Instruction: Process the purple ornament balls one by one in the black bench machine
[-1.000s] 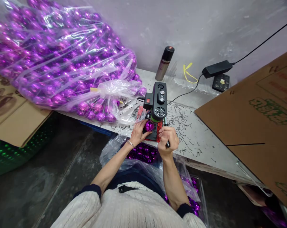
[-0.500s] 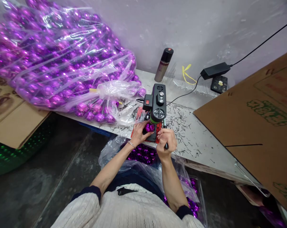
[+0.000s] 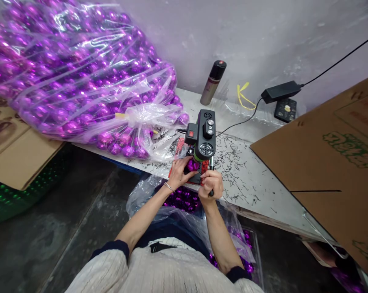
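A shiny purple bauble [image 3: 192, 165] sits on the base of a small black drill press [image 3: 206, 134], right under its green-rimmed head. My left hand [image 3: 179, 173] is closed on the bauble from the left, thumb in front and fingers behind. Wrapped round the black lever handle at the machine's right side is my right hand [image 3: 211, 185]. The tip of the machine is hidden by its housing. More purple baubles [image 3: 182, 198] lie in an open plastic bag at my lap, below the table edge.
A big clear bag of purple baubles [image 3: 80, 81] fills the left. Black shavings cover the table [image 3: 244, 175]. Behind stand a spray can [image 3: 213, 82], a yellow tie [image 3: 244, 97] and a power adapter [image 3: 280, 92] with its cable. A cardboard box [image 3: 330, 154] borders the right.
My right hand has moved slightly down and left with the lever handle. My left hand stays on the bauble. The whole view has shifted a little.
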`<move>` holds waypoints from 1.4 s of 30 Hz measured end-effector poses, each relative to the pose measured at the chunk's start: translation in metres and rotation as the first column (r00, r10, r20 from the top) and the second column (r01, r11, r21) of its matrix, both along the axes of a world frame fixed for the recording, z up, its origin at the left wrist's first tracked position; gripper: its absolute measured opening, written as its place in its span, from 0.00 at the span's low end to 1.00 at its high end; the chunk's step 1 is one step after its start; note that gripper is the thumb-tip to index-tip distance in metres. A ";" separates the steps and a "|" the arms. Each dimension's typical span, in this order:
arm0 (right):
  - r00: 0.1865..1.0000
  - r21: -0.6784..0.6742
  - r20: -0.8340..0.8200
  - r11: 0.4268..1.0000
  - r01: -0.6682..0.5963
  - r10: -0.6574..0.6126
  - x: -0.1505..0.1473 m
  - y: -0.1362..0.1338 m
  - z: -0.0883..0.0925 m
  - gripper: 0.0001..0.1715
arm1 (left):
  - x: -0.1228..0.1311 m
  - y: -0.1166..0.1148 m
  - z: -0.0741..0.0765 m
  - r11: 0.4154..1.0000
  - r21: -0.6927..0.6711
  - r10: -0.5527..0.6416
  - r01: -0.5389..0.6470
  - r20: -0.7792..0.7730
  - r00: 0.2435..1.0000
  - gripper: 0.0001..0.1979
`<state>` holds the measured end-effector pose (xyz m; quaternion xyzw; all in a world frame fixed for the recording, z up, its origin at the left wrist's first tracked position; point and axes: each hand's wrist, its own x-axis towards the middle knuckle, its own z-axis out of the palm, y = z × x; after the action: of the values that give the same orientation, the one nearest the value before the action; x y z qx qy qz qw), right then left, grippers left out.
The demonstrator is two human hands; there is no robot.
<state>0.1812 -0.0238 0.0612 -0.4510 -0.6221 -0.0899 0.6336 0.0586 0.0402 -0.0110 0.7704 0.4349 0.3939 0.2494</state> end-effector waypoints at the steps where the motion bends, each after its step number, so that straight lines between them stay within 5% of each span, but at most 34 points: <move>1: 1.000 0.008 -0.002 1.000 0.006 -0.006 0.000 0.000 -0.001 0.16 | 0.000 0.000 0.000 1.000 0.005 -0.001 0.001 0.001 1.000 0.31; 17: 0.999 0.031 -0.040 0.999 -0.020 0.022 0.000 0.005 -0.017 0.17 | 0.000 -0.001 -0.002 0.998 0.059 0.010 -0.009 -0.024 1.000 0.29; 22: 0.997 0.071 0.080 0.997 -0.018 0.012 0.002 0.007 -0.025 0.16 | 0.000 -0.002 -0.002 0.995 0.095 0.006 -0.004 -0.018 1.000 0.28; 25: 1.000 0.066 0.000 0.998 -0.001 0.001 0.001 0.005 -0.009 0.18 | 0.002 0.000 -0.004 0.995 0.105 -0.002 0.002 0.000 1.000 0.29; 28: 0.994 -0.037 -0.103 0.999 0.032 -0.036 -0.002 0.002 0.027 0.18 | 0.001 -0.001 -0.006 0.994 0.107 -0.003 0.000 0.030 1.000 0.32; 32: 0.988 -0.114 -0.150 0.993 0.002 -0.019 -0.004 0.001 0.067 0.19 | -0.011 -0.027 -0.010 0.985 0.171 -0.002 -0.009 0.062 0.998 0.36; 38: 0.996 -0.080 -0.085 0.997 0.003 -0.010 -0.004 -0.002 0.057 0.17 | -0.037 -0.084 -0.009 0.946 0.270 -0.146 0.178 -0.137 0.980 0.39; 40: 0.998 -0.080 -0.069 0.997 -0.005 -0.001 -0.004 -0.003 0.050 0.17 | -0.041 -0.072 -0.003 0.947 0.271 -0.135 0.174 -0.157 0.978 0.41; 42: 0.998 -0.073 -0.059 0.997 -0.012 0.007 -0.003 -0.003 0.047 0.17 | -0.045 -0.036 0.008 0.970 0.234 -0.035 0.073 -0.164 0.986 0.33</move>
<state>0.1782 -0.0271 0.1077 -0.4735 -0.6083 -0.0505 0.6350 0.0138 0.0043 -0.0028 0.8354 0.3816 0.3737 0.1299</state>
